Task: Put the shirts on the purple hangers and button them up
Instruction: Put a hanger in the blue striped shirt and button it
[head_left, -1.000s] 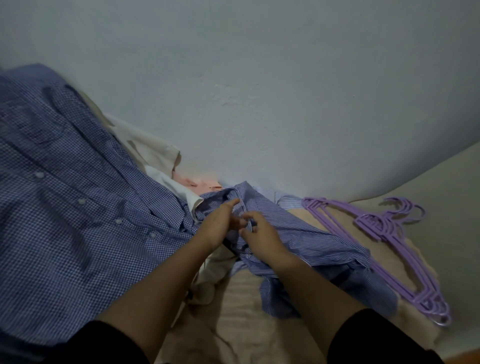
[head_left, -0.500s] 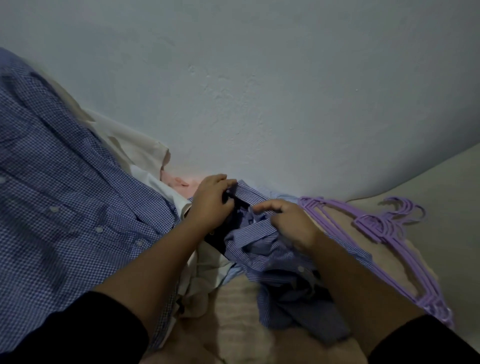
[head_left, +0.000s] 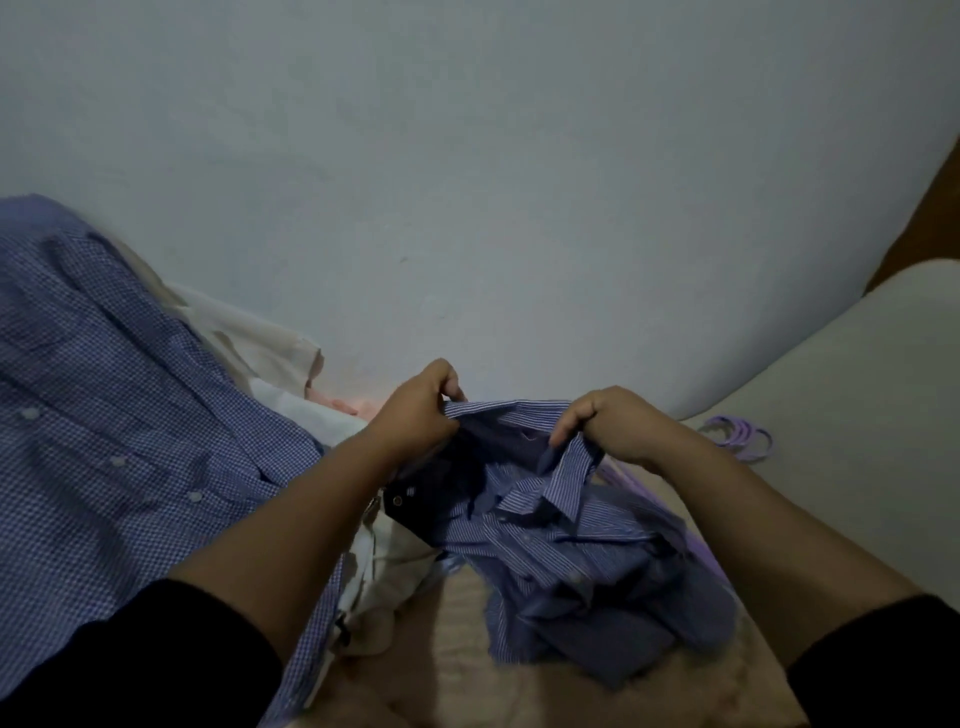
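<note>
A crumpled blue striped shirt (head_left: 561, 545) is lifted in front of me, its top edge stretched between both hands. My left hand (head_left: 415, 410) pinches the left end of that edge. My right hand (head_left: 613, 426) grips the right end, fingers curled into the cloth. The rest of the shirt hangs in folds onto the beige bedding. The purple hangers (head_left: 743, 439) lie to the right, mostly hidden behind my right forearm and the shirt; only their hooks and a strip of purple show.
A blue checked shirt (head_left: 114, 447) with white buttons lies spread at the left. Cream and white garments (head_left: 260, 338) sit beside it, and a pink one (head_left: 343, 405) lies against the wall. The pale wall (head_left: 467, 208) is close ahead. Beige bedding (head_left: 457, 665) lies below.
Both hands have moved apart and upward, raising the striped shirt and pulling its top edge taut. The shirt now covers more of the hangers.
</note>
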